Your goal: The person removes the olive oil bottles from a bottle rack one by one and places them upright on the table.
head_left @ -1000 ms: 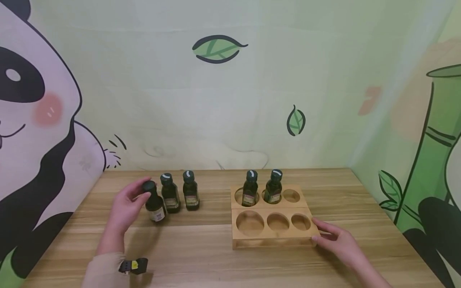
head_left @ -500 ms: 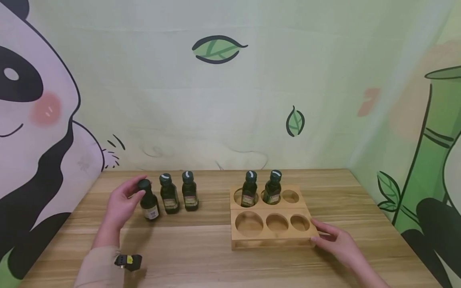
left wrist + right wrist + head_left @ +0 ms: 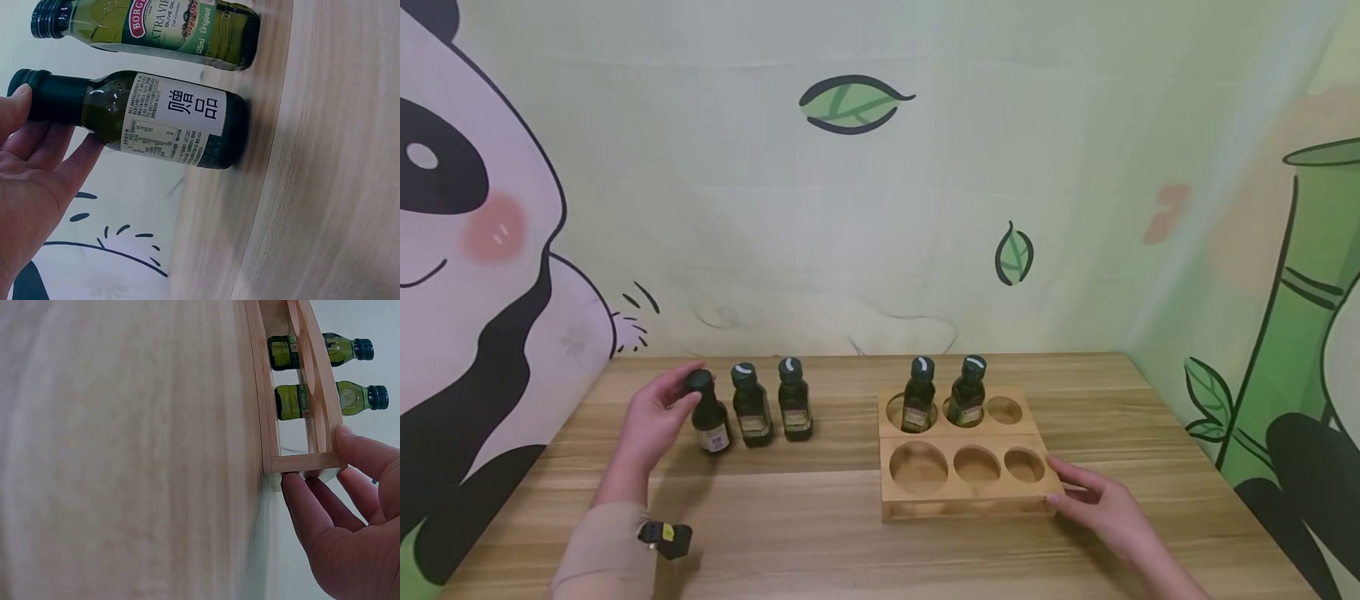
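Note:
My left hand (image 3: 651,427) pinches the dark cap of a small olive oil bottle (image 3: 712,425) between thumb and fingers. In the left wrist view, a white label (image 3: 175,119) covers that bottle's near side. Its base is at or just above the tabletop; I cannot tell which. Two more olive oil bottles (image 3: 752,412) (image 3: 795,408) stand upright just to its right. My right hand (image 3: 1101,508) grips the right end of a wooden rack (image 3: 970,496) with round holes in two rows. Two olive oil bottles (image 3: 919,400) (image 3: 968,398) stand in its back-row left and middle holes.
The wood-grain table (image 3: 805,533) carries everything. A pale green printed cloth (image 3: 737,208) hangs right behind its back edge, and more printed cloth runs along both sides. A black device with a yellow mark (image 3: 666,537) sits on my left wrist.
My left hand has moved a little to the left with the bottle, widening the gap to the bottle beside it. The bottle has become more upright. My right hand and the rack have stayed put.

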Available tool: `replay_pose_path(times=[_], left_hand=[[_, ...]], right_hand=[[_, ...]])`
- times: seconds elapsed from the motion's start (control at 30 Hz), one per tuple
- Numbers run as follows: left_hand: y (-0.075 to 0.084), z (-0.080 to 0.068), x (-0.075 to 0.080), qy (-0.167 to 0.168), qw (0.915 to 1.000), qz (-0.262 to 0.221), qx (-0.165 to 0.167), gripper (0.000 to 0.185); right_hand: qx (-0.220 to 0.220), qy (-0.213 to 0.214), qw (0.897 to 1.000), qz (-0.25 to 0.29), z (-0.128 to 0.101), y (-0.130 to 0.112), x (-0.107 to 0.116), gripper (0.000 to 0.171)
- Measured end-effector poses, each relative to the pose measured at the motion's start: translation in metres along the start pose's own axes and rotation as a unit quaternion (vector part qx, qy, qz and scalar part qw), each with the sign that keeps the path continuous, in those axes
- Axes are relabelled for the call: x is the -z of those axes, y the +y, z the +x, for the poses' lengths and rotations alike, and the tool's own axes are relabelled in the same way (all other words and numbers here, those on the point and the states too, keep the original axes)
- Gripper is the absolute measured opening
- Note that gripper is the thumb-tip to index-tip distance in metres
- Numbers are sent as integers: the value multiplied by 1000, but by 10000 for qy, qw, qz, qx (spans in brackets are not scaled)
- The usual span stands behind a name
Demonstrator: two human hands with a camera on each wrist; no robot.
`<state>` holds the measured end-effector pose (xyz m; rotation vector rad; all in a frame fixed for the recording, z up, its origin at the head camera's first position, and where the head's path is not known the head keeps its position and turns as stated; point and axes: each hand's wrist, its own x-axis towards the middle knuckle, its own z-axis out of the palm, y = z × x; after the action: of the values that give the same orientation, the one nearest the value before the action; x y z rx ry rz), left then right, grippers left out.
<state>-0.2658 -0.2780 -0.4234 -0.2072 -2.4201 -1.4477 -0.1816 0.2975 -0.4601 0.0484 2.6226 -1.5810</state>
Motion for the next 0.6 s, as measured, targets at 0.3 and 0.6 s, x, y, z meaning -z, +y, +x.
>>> replay_pose_path(times=[0.3, 0.6], left_hand=[[-2, 4, 2, -73, 10000, 16, -55, 45], [-14, 5, 5, -97, 9989, -205, -408, 45]], right_hand=[[-5, 6, 10000, 77, 1, 2, 0, 63], [-2, 20, 10000, 84, 1, 3, -1, 63]])
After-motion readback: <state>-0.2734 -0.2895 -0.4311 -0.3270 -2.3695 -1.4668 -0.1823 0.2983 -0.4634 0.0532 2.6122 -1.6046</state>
